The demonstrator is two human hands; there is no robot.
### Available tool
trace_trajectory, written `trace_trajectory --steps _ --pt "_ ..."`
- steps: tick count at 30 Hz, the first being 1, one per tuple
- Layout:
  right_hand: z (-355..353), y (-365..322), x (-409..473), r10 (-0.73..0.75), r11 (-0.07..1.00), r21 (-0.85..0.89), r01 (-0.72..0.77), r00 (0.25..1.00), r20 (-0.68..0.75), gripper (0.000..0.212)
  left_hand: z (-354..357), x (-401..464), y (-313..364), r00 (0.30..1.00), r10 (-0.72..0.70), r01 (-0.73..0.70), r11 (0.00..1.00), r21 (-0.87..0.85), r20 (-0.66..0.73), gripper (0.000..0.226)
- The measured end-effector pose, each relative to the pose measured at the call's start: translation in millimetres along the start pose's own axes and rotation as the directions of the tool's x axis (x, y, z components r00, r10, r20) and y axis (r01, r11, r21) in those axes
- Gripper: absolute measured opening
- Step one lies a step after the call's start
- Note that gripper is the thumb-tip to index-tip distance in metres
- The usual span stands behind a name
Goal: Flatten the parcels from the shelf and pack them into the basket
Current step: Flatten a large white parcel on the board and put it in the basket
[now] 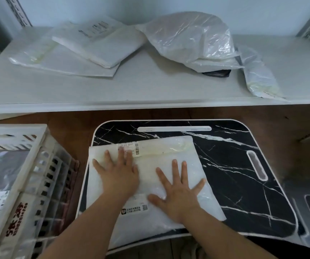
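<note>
Your left hand (118,176) and right hand (178,191) both lie flat, fingers spread and straight, palms pressing on the white parcel (150,184); neither grasps anything. The parcel rests on the black marbled tray (234,165), its near edge hanging a little over the tray's front rim. To flatten it well, push from the middle outward toward the corners so trapped air escapes, and work the folded flap with the barcode label (137,148) just beyond your left fingertips, which looks raised. Keep the parcel from sliding off the near edge as you press. The slatted basket (38,165) stands just to your left, already holding at least one labelled parcel, so a short lift across should do. Farther off, the shelf (150,90) bears several more, among them a puffy bag (187,38) that will likely need firmer squeezing.
</note>
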State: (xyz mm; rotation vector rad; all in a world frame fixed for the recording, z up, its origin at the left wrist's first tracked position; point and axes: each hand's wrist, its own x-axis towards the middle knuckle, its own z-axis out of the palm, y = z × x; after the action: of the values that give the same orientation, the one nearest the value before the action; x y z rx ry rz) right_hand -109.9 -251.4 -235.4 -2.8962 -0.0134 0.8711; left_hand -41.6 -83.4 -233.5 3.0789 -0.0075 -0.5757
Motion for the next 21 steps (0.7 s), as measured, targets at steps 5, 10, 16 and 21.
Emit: trace_trajectory --steps 5,10,16,21 --pt "1.9 -3.5 -4.1 -0.009 1.0 -0.011 0.009 1.0 0.02 0.089 23.7 -67.1 8.0 0.992 0.107 -0.101 0.991 -0.087 0.072 0.058" --pt "5.8 18.8 -23.7 -0.168 0.982 -0.079 0.172 0.984 0.05 0.097 37.4 -80.5 -6.7 0.984 0.142 -0.135 0.988 -0.07 0.11 0.082" --pt "6.9 16.1 -19.9 -0.129 0.98 -0.141 0.137 0.99 0.062 0.105 38.3 -74.3 -3.1 0.981 0.134 -0.134 0.991 -0.01 0.141 0.096" --pt "-3.8 5.6 -7.4 -0.023 0.996 -0.079 0.03 0.996 0.08 0.105 24.1 -51.6 -0.7 0.979 0.145 -0.155 0.986 0.06 0.141 0.093"
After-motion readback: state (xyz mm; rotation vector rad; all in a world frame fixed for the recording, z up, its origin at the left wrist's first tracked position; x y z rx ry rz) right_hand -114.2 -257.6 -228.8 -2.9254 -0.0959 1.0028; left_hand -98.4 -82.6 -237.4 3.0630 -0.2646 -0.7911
